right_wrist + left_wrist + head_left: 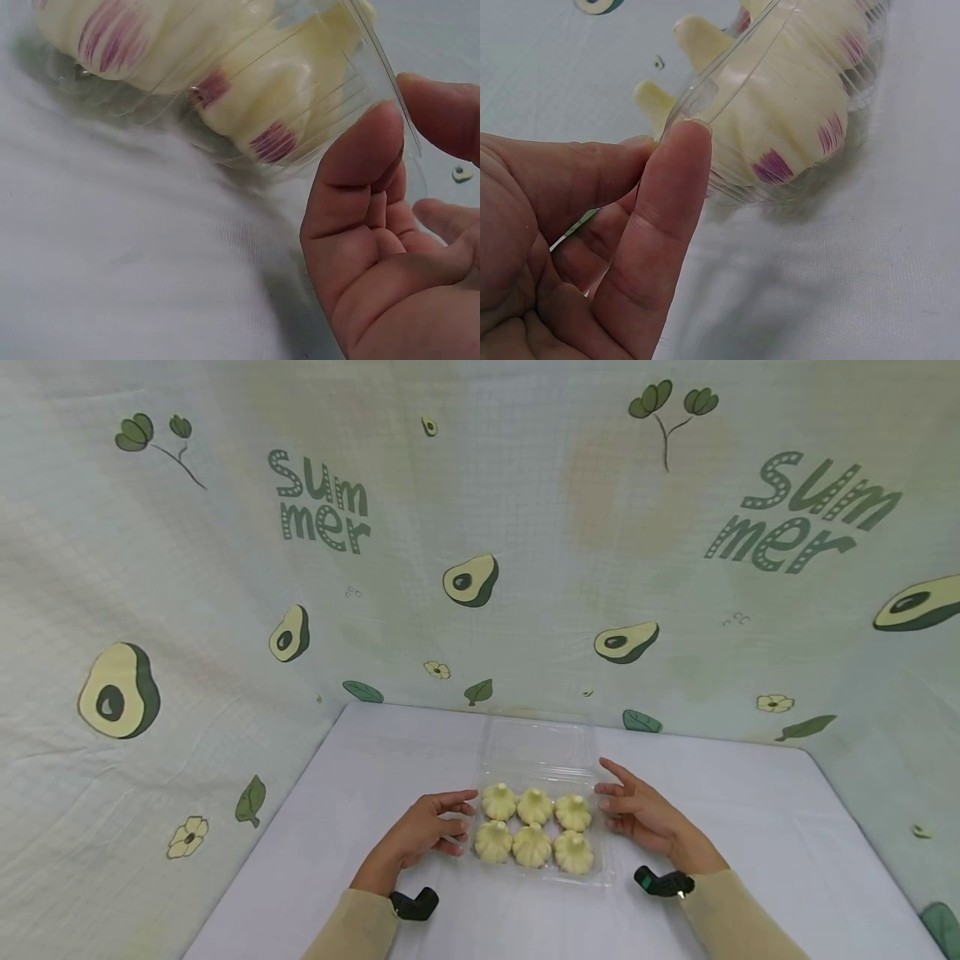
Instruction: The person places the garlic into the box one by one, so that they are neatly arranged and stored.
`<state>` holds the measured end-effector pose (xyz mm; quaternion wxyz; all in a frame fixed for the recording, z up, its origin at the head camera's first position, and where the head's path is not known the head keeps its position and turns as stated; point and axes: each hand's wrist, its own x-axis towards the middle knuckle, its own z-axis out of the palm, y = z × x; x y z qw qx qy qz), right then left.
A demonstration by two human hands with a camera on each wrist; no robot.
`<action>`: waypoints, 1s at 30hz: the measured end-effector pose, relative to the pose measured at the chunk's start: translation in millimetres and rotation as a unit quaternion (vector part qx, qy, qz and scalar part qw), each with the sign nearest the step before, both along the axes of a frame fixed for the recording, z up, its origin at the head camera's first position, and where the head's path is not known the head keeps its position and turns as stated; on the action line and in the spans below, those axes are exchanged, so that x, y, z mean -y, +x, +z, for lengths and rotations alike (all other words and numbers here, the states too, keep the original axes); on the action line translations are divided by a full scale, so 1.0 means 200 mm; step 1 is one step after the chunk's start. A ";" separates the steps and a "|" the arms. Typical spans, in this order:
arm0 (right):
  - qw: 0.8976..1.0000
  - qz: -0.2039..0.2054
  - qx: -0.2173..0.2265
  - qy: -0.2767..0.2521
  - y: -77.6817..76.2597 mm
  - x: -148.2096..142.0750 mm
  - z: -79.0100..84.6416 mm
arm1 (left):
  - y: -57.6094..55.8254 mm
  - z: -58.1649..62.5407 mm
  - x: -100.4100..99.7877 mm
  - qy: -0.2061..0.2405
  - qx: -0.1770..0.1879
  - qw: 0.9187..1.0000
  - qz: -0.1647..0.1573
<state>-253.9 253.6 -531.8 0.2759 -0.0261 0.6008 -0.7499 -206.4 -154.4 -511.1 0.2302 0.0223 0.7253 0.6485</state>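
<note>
A clear plastic clamshell box (603, 878) lies on the table in the head view with its lid (537, 745) folded back to the far side. Several pale garlic bulbs (532, 845) fill the base in two rows, stems up. Purple streaks mark the lower sides of the bulbs (780, 112) in the left wrist view. My left hand (422, 832) pinches the box's left rim between thumb and finger. At the opposite side, my right hand (643, 817) pinches the right rim, thumb and finger on either side of the thin plastic edge (390, 75).
A white cloth covers the table (360, 760). Behind it and at both sides hangs a pale curtain (540, 510) printed with avocados, leaves and lettering. Black wrist devices sit on the left (415, 905) and right (663, 882) wrists.
</note>
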 end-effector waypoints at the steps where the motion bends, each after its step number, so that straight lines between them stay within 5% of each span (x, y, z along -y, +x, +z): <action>1: 1.000 -0.002 0.004 0.000 0.00 0.00 0.00 | 0.00 0.00 0.00 0.000 0.000 1.000 0.000; 21: 1.000 -0.014 0.004 0.011 0.00 0.00 0.00 | 0.01 0.00 -0.01 0.005 0.003 1.000 0.002; 30: 0.998 -0.022 -0.044 0.039 0.02 0.02 0.01 | 0.01 0.01 0.00 0.004 0.007 1.000 0.005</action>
